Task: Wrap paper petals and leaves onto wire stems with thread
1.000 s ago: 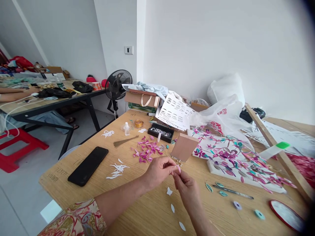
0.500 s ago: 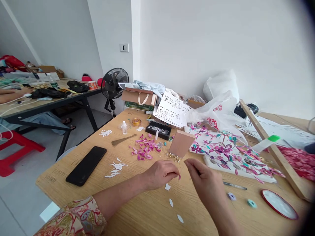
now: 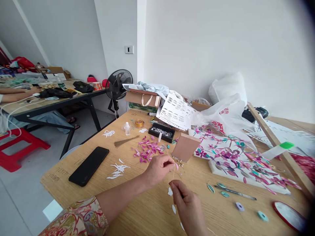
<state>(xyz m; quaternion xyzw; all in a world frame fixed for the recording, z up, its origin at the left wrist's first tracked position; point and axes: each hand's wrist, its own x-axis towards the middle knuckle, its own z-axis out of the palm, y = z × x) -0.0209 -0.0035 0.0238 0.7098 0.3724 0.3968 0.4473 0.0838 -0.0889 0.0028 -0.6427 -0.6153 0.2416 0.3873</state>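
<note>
My left hand [image 3: 158,169] hovers over the wooden table [image 3: 137,209], its fingers pinched on a small pink petal [image 3: 176,166] and the top of a thin pale stick [image 3: 173,173]. Just below it, my right hand [image 3: 186,200] pinches the stick's lower end. A pile of pink paper petals [image 3: 147,150] lies just beyond my left hand. White paper petal cutouts [image 3: 169,192] lie on the table under my hands. A brown card block [image 3: 185,147] stands behind my fingers.
A black phone [image 3: 89,165] lies at the left. A flower artwork panel [image 3: 233,157] lies to the right, with tweezers [image 3: 235,192], paper coils [image 3: 262,215] and a red lid [image 3: 289,216] nearby. Boxes, bags and a fan [image 3: 118,86] are behind. Another person's arm [image 3: 14,95] rests on the far table.
My right hand swung out to the right, then came back under my left hand and now pinches the bottom of the thin stick. My left hand kept its pinch.
</note>
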